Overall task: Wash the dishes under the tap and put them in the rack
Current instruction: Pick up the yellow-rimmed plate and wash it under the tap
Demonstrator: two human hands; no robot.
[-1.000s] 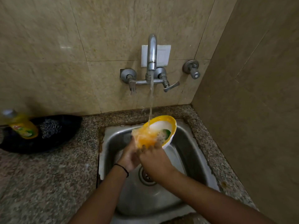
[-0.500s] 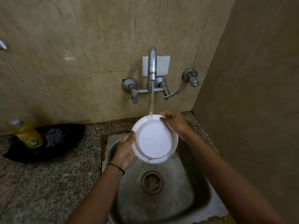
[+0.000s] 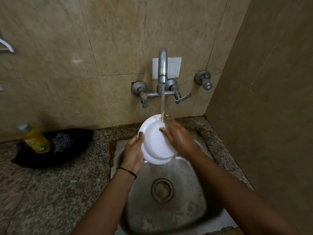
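Note:
A round bowl (image 3: pixel 153 141) is held over the steel sink (image 3: pixel 169 209), its white underside turned toward me. My left hand (image 3: pixel 133 152) grips its left rim with the thumb on the edge. My right hand (image 3: pixel 178 136) lies flat across the right half of the underside, fingers spread on it. Water runs from the wall tap (image 3: pixel 163 65) and lands on the bowl's top edge, then spills off its lower rim into the sink. No rack is in view.
A yellow dish-soap bottle (image 3: pixel 35 139) and a steel scrubber (image 3: pixel 61 143) lie on a black cloth (image 3: pixel 42 158) on the granite counter (image 3: pixel 50 192) to the left. A tiled wall (image 3: pixel 262 116) closes in the right side. A separate valve (image 3: pixel 204 80) sits right of the tap.
The bowl was turned over from yellow inside to white underside. My right hand slid from its top rim down onto the underside. The view shifted upward.

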